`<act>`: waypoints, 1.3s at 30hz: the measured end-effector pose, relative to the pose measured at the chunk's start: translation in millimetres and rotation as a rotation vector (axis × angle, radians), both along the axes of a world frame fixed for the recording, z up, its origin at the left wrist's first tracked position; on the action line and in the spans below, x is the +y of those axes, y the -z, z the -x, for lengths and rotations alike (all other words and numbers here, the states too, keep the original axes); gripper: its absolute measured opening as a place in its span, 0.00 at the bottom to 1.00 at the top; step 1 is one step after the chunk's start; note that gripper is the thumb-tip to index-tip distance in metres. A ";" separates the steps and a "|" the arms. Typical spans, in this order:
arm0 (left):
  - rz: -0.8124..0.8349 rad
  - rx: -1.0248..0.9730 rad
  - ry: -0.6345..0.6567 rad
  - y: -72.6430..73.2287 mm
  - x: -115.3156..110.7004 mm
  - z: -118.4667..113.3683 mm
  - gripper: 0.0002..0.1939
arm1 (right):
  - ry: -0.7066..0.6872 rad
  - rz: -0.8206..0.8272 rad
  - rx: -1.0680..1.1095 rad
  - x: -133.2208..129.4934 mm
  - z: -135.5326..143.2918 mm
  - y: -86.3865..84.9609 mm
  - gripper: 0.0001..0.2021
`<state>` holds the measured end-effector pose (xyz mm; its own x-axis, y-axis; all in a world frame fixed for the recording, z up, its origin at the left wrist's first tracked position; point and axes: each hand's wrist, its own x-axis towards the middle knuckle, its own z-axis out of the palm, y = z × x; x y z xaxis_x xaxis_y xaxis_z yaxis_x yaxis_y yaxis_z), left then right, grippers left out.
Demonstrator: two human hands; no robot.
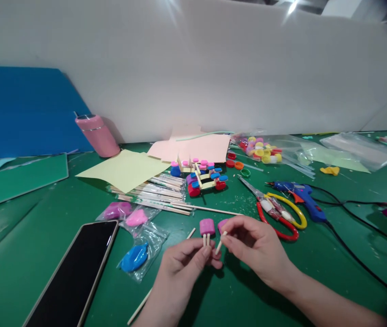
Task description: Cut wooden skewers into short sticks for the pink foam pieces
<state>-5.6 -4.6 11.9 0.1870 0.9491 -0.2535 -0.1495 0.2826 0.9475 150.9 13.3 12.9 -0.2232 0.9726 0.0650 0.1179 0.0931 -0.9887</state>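
My left hand (190, 263) pinches two short wooden sticks (206, 240) that stand upright under a purple block (207, 226). Beside it, my right hand (251, 243) holds another short stick (219, 245) between thumb and fingertips, tilted near the left fingers. A second purple piece (223, 224) shows partly behind the right fingertips; whether it is held or lies on the table cannot be made out. A long thin stick (140, 306) lies under my left wrist. Small models of sticks and coloured clay (207, 181) stand beyond the hands.
Scissors (282, 213), a blue glue gun (297, 195) and its cable lie right. Wrapped sticks (159, 195), paper (125, 168), bagged clay (134, 258) and a phone (74, 272) lie left. A pink bottle (98, 136) and a bag of coloured caps (261, 150) are farther back.
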 end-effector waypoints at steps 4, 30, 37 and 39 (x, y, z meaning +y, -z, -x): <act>-0.044 0.081 0.077 -1.8 0.5 -0.2 0.07 | -0.044 -0.015 -0.013 -4.4 4.4 3.9 0.05; 0.278 -0.342 0.062 5.6 -5.9 -9.3 0.07 | -0.168 0.167 0.034 -1.6 8.7 6.2 0.10; 0.301 -0.318 0.113 2.6 -6.0 -7.2 0.11 | -0.112 0.146 0.002 1.0 7.1 8.2 0.09; 0.304 -0.326 0.130 3.5 -5.2 -6.5 0.11 | -0.112 0.160 0.015 1.8 6.6 8.4 0.09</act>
